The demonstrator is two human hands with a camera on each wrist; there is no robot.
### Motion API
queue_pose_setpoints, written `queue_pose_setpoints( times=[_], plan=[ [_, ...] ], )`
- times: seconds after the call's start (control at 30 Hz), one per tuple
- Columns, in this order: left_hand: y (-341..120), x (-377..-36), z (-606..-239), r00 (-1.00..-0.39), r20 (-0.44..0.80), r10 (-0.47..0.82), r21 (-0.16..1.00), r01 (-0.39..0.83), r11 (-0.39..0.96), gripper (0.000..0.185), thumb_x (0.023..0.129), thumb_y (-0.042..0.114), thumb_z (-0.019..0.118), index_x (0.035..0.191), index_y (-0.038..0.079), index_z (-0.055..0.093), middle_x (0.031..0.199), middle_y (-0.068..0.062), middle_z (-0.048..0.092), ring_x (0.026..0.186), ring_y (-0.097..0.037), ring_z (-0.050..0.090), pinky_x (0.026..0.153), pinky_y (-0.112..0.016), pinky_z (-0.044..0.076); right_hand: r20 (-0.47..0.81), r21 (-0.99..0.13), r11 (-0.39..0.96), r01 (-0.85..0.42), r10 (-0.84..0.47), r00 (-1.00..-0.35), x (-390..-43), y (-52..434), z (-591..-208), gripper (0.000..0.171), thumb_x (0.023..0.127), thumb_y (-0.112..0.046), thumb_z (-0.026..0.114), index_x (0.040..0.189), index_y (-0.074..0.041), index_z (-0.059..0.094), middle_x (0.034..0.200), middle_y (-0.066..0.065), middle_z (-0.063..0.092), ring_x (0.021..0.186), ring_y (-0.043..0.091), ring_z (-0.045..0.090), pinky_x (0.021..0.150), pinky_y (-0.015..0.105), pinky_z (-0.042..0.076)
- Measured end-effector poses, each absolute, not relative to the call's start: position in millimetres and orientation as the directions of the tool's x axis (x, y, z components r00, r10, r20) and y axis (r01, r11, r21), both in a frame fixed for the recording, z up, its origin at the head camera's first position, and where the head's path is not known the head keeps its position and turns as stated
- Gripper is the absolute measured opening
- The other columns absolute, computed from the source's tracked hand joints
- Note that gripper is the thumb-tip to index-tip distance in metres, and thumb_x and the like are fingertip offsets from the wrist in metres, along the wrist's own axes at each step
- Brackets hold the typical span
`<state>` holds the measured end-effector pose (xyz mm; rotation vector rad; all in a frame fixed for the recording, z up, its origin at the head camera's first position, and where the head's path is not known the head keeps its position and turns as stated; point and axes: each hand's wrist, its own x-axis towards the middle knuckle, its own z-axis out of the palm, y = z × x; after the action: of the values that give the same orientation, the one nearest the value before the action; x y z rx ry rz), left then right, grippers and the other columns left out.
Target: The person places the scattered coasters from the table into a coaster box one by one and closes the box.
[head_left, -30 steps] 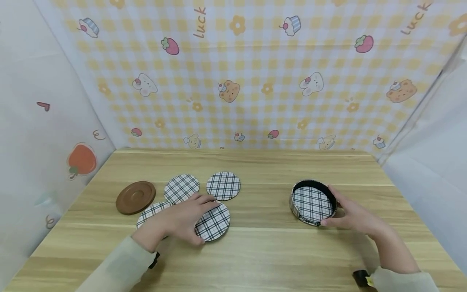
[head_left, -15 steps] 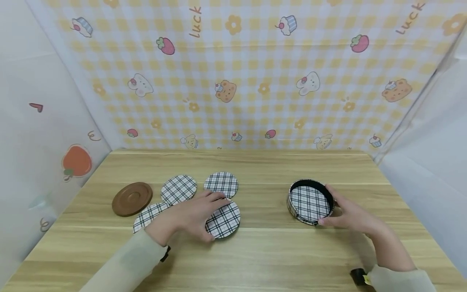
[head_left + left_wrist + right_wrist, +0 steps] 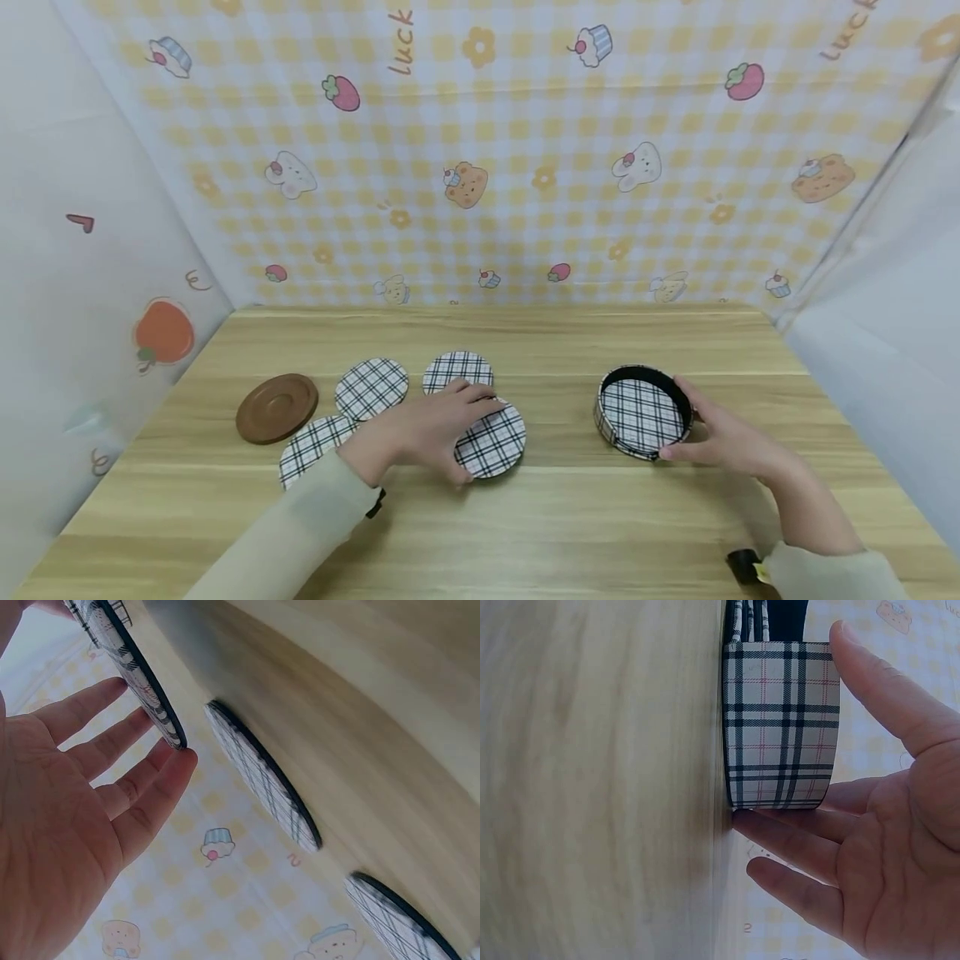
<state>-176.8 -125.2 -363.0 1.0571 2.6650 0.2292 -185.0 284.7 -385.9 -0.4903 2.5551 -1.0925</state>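
Item: set of round plaid coasters with matching holder, laid out on a wooden table (image 3: 570, 533) inside a booth lined with a yellow-check cartoon backdrop (image 3: 525, 167). The left hand (image 3: 431, 425) lay over the near-centre plaid coaster (image 3: 495, 442), fingers nearly straight and spread across its top, thumb at its near edge; the left wrist view showed the disc's edge tipped up off the table against the fingertips (image 3: 176, 761), so the hold read as a light lift-and-slide grasp rather than a full pinch. Three further plaid coasters lay flat to its left and behind: one far-centre (image 3: 453, 369), partly covered by the fingers, one to the far left (image 3: 371, 387), and one near-left (image 3: 315, 437), partly under the sleeve. They were spread singly, not stacked, probably so that each could be taken one at a time. A brown round lid or saucer (image 3: 277, 406) sat furthest left, apart from the rest. The right hand (image 3: 723, 442) cupped the right side of the plaid holder (image 3: 642, 412), thumb on the far rim and fingers against the near wall, loosely opened and not squeezing, apparently to steady it. The holder stood upright right of centre, with plaid showing inside it.
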Motion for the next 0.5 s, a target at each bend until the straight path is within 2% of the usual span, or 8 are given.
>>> queue_pose_setpoints(
  times=[0.23, 0.5],
  plan=[
    [-103.6, -190.1, -357.4, -0.659, -0.192, 0.728, 0.235, 0.689, 0.686, 0.101, 0.07, 0.045, 0.082, 0.155, 0.016, 0.035, 0.158, -0.008, 0.035, 0.143, -0.03, 0.033, 0.116, -0.044, 0.036, -0.161, -0.727, 0.662, -0.185, -0.425, -0.891, -184.7, 286.2, -384.5, 0.114, 0.082, -0.028, 0.08, 0.158, 0.002, 0.0, 0.155, 0.043, 0.012, 0.138, 0.066, 0.014, 0.102, 0.08, 0.02],
    [-73.3, -205.3, -349.6, -0.637, -0.188, 0.748, 0.222, 0.714, 0.664, 0.096, 0.073, 0.046, 0.079, 0.154, 0.017, 0.036, 0.156, -0.005, 0.037, 0.138, -0.025, 0.036, 0.11, -0.041, 0.043, -0.159, -0.726, 0.661, -0.191, -0.431, -0.888, -184.6, 284.9, -384.5, 0.115, 0.082, -0.028, 0.08, 0.157, 0.004, 0.0, 0.154, 0.043, 0.012, 0.138, 0.066, 0.015, 0.103, 0.079, 0.02]
  ],
)
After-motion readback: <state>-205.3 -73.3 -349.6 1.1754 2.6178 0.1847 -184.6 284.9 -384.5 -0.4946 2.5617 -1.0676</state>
